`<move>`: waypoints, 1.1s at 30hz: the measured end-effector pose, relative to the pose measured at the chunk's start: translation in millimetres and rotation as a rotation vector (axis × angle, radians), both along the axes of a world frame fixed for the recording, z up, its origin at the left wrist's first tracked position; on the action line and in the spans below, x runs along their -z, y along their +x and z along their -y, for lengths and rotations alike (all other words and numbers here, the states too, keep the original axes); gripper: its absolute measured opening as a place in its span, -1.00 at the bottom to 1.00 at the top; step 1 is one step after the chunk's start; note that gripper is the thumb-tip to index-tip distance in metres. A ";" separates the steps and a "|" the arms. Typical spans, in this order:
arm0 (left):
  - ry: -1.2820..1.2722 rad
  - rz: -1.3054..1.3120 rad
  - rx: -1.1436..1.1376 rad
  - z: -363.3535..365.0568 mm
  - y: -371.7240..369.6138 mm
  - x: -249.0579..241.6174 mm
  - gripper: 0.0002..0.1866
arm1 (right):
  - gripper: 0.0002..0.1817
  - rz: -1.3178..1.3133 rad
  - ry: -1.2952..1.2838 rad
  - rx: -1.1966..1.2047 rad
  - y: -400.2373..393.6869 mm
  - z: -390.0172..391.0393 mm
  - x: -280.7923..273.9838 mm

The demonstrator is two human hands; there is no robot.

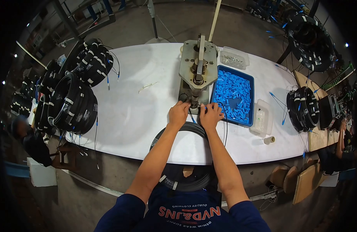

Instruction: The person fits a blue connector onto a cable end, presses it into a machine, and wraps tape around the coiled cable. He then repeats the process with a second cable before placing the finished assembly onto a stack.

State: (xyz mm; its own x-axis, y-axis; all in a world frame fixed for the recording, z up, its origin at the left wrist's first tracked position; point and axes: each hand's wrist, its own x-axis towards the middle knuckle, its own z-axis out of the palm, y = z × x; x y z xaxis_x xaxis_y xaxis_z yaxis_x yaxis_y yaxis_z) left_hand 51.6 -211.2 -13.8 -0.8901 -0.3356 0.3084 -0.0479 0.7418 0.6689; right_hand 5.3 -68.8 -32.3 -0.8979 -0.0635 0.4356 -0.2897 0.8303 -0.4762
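A metal hand press [198, 65] stands at the middle of the white table, its lever upright. Under its ram, my left hand [179, 113] has its fingers closed on a black cable at the left of the die. From the other side, my right hand [211, 115] pinches something by the die; a black cable passes by it, but the fingers cover the held part. A coil of black cable [178, 133] lies between my forearms and hangs over the table's front edge. Just right of the press is a blue tray [251, 98] of small blue connector pieces [232, 87].
Behind the tray sits a clear box of small parts [234, 58]; another clear box [262, 118] and a small cylinder [269, 140] are right of it. Cable coils [72, 102] crowd the left end, more coils [302, 108] the right. People work at both sides.
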 end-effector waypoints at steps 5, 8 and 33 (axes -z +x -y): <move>0.036 0.011 0.004 1.0 -1.3 -0.4 -0.77 | -0.64 0.021 0.000 -0.007 -0.1 -0.5 -0.5; 0.039 0.039 0.001 0.8 -1.6 -3.5 -0.76 | -0.67 0.023 0.000 0.000 0.0 0.1 -1.2; 0.120 0.057 -0.074 2.5 -8.1 3.2 -0.73 | -0.79 0.047 -0.083 0.004 0.3 1.4 -2.7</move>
